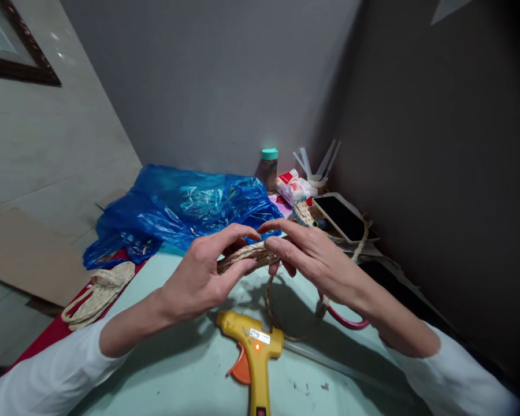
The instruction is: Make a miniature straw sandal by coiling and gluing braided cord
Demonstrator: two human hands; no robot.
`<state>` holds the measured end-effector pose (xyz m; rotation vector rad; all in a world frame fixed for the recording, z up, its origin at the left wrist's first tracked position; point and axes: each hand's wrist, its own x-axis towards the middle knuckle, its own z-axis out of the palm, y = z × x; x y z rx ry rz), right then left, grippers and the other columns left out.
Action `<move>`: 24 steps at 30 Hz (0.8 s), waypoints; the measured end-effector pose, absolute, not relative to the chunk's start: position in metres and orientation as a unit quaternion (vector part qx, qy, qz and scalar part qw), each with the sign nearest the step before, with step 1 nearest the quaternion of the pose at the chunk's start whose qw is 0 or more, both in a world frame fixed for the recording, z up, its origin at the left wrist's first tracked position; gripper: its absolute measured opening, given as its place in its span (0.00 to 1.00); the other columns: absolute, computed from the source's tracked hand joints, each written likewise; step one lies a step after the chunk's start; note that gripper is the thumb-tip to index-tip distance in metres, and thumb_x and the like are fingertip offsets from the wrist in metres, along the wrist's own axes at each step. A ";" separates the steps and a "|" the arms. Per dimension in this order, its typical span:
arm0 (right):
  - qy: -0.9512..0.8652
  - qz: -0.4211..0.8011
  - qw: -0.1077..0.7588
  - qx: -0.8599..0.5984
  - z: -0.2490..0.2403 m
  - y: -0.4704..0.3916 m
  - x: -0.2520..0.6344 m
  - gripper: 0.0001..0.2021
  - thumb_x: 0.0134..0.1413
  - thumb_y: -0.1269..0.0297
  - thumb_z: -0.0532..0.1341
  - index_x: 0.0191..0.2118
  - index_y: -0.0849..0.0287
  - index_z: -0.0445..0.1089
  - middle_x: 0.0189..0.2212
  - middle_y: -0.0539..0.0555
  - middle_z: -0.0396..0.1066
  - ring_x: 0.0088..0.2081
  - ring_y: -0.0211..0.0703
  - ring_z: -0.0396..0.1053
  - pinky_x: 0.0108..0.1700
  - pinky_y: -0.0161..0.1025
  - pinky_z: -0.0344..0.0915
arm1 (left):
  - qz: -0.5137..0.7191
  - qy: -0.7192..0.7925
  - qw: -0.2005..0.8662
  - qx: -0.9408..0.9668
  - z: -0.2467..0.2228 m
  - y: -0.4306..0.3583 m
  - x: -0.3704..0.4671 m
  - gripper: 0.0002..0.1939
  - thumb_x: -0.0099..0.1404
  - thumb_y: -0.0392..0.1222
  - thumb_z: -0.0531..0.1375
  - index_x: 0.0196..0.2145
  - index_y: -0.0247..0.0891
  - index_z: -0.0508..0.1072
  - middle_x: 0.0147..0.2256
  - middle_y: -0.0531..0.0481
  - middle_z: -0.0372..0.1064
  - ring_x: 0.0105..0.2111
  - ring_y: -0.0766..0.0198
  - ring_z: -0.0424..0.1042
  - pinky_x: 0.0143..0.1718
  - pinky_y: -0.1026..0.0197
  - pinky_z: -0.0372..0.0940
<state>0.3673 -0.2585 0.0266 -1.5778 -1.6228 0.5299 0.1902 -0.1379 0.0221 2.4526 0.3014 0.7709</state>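
Two hands work on one piece of braided rope (245,254), held in the air just beyond the glue gun (250,335). The left hand (208,268) has a narrow grip, thumb along the near side and fingers behind, apparently to keep the stacked strands flat together. The right hand (318,263) grips the other end, with fingers above and below the strands; its exact contact is partly hidden. This two-ended hold probably stops the layers from springing apart.

A loose strand (268,300) hangs behind the glue gun, seemingly left free as surplus length. The glue gun itself lies on its side, handle towards the person, nozzle to the left; this position presumably keeps it within easy reach. Its indicator light is lit, and a clear glue stick (329,361) extends from its rear.

Left of the glue gun, a rope bundle (99,292) rests at the table edge, perhaps as spare stock. Right of it, a red loop (349,322) shows partly behind the right wrist; its full form cannot be told. Well beyond it lie a blue plastic bag (190,208) and a small basket (303,215), apparently parked outside the working area.
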 end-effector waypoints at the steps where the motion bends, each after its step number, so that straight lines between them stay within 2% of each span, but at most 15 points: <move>1: -0.638 0.206 0.408 -0.620 0.027 -0.259 0.369 0.18 0.70 0.46 0.52 0.49 0.54 0.68 0.27 0.44 0.73 0.29 0.35 0.68 0.36 0.34 0.60 | 0.285 0.123 0.298 0.903 0.023 -0.139 0.188 0.13 0.65 0.36 0.61 0.49 0.39 0.72 0.38 0.53 0.77 0.34 0.66 0.74 0.36 0.67 0.67; 3: -0.636 0.184 0.426 -0.616 0.028 -0.260 0.371 0.16 0.70 0.48 0.54 0.49 0.53 0.70 0.29 0.44 0.73 0.29 0.33 0.68 0.34 0.33 0.60 | 0.273 0.146 0.353 0.883 0.024 -0.139 0.183 0.17 0.66 0.37 0.62 0.52 0.41 0.73 0.39 0.53 0.77 0.35 0.67 0.74 0.36 0.68 0.67; 6: -0.649 0.143 0.437 -0.607 0.028 -0.260 0.374 0.13 0.68 0.53 0.58 0.49 0.55 0.72 0.35 0.46 0.75 0.35 0.35 0.72 0.35 0.32 0.63 | 0.255 0.174 0.426 0.850 0.021 -0.136 0.175 0.21 0.66 0.39 0.62 0.57 0.46 0.72 0.44 0.53 0.78 0.39 0.66 0.75 0.39 0.68 0.67; 10: -0.684 0.063 0.431 -0.585 0.025 -0.260 0.372 0.08 0.64 0.64 0.61 0.46 0.58 0.74 0.40 0.50 0.77 0.39 0.38 0.74 0.41 0.33 0.67 | 0.246 0.198 0.489 0.813 0.015 -0.134 0.167 0.20 0.66 0.42 0.64 0.55 0.48 0.75 0.49 0.52 0.78 0.44 0.62 0.75 0.45 0.65 0.67; 13: -0.706 -0.011 0.432 -0.561 0.022 -0.259 0.367 0.07 0.63 0.71 0.61 0.44 0.60 0.75 0.38 0.50 0.78 0.35 0.36 0.74 0.39 0.32 0.68 | 0.233 0.210 0.513 0.799 0.012 -0.134 0.163 0.18 0.64 0.43 0.65 0.53 0.45 0.77 0.44 0.50 0.79 0.40 0.61 0.75 0.42 0.63 0.67; 16: -0.720 -0.034 0.429 -0.544 0.020 -0.258 0.362 0.07 0.64 0.73 0.60 0.44 0.60 0.75 0.37 0.51 0.78 0.35 0.36 0.74 0.36 0.32 0.68 | 0.234 0.216 0.531 0.785 0.008 -0.135 0.159 0.17 0.63 0.41 0.65 0.51 0.44 0.76 0.37 0.51 0.77 0.35 0.63 0.73 0.37 0.64 0.67; 24: -0.747 -0.052 0.396 -0.531 0.018 -0.257 0.355 0.06 0.66 0.74 0.59 0.44 0.65 0.74 0.33 0.53 0.74 0.32 0.35 0.69 0.35 0.34 0.65 | 0.273 0.212 0.608 0.715 -0.008 -0.141 0.161 0.11 0.64 0.40 0.65 0.45 0.44 0.78 0.35 0.53 0.75 0.33 0.67 0.72 0.34 0.68 0.67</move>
